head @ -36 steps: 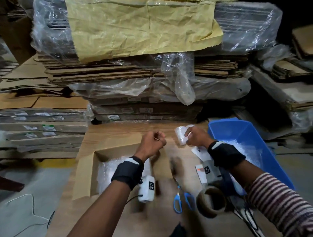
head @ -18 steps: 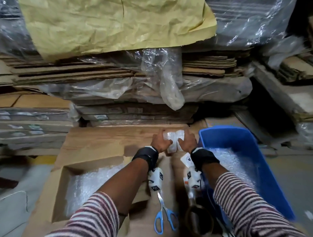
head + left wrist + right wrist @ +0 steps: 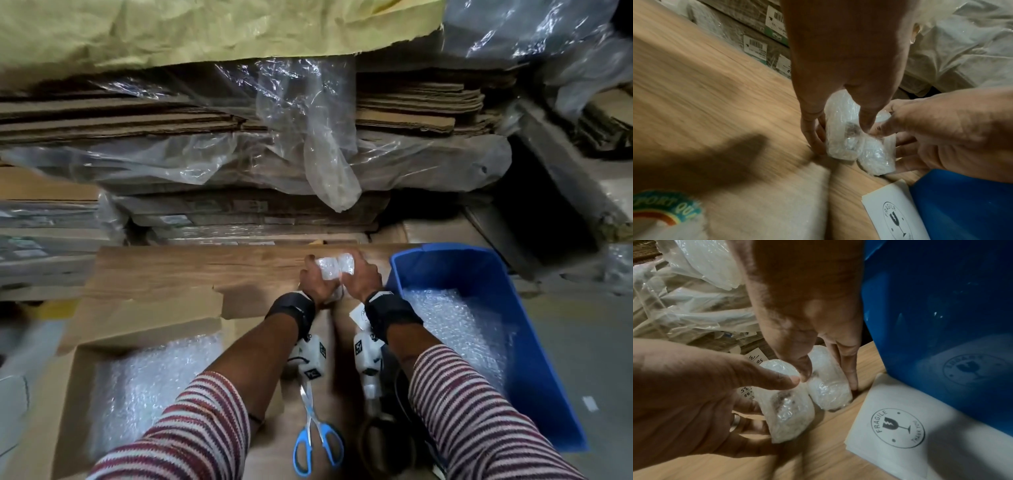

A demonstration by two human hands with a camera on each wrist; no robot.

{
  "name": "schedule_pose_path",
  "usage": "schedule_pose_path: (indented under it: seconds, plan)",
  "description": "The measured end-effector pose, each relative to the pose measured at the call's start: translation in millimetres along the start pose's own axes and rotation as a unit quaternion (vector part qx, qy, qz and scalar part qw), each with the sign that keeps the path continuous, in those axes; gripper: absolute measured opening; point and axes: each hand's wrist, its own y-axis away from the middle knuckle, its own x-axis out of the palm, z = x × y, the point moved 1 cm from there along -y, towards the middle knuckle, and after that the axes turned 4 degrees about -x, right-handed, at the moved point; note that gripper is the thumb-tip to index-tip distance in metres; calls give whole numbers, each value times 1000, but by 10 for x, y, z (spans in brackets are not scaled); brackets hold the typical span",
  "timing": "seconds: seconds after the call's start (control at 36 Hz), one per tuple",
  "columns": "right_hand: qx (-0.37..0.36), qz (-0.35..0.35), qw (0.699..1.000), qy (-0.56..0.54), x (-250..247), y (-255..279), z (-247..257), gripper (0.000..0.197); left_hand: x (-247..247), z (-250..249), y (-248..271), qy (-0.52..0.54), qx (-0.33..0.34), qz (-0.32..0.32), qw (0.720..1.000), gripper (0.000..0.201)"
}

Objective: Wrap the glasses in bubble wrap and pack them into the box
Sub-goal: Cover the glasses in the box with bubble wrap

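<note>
Two glasses wrapped in bubble wrap stand side by side on the wood-grain board (image 3: pixel 205 270). My left hand (image 3: pixel 317 279) grips the left wrapped glass (image 3: pixel 327 269), thumb and fingers on either side of it (image 3: pixel 840 151). My right hand (image 3: pixel 359 277) grips the right wrapped glass (image 3: pixel 345 263) the same way (image 3: pixel 830 395). The two bundles touch, and both thumbs meet between them. The open cardboard box (image 3: pixel 78 377), lined with bubble wrap, lies at the lower left, apart from both hands.
A blue bin (image 3: pixel 534 342) with bubble wrap inside stands right beside my right hand. A sheet of fragile stickers (image 3: pixel 898 426) lies against it. Blue-handled scissors (image 3: pixel 317 435) and a tape roll (image 3: pixel 376 431) lie between my forearms. Stacked flat cardboard under plastic fills the back.
A second ago my hands were apart, the right one holding a wrapped glass. They have come together and now hold two wrapped glasses side by side on the board.
</note>
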Motion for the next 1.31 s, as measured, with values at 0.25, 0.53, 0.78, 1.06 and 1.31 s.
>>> schedule_pose_path:
  seconds: [0.25,0.53,0.78,1.06,1.31]
  plan:
    - [-31,3,999,-28,-41,158,59,53,-174,-58,193,18,-22,18,999,77]
    - [-99,-68,986,-112,-246,565,133,41,-735,-299,713,98,86,19,991,52]
    - [-166,0,974,-155,-527,1166,518,45,-1478,-130,1545,116,130,-1,985,41]
    - [-215,161,935,-231,-13,2071,1322,50,-2294,760,2553,22,92,-134,986,61]
    - [-255,142,957,10,893,2327,1786,58,-2501,1506,2611,-107,-6,-142,984,76]
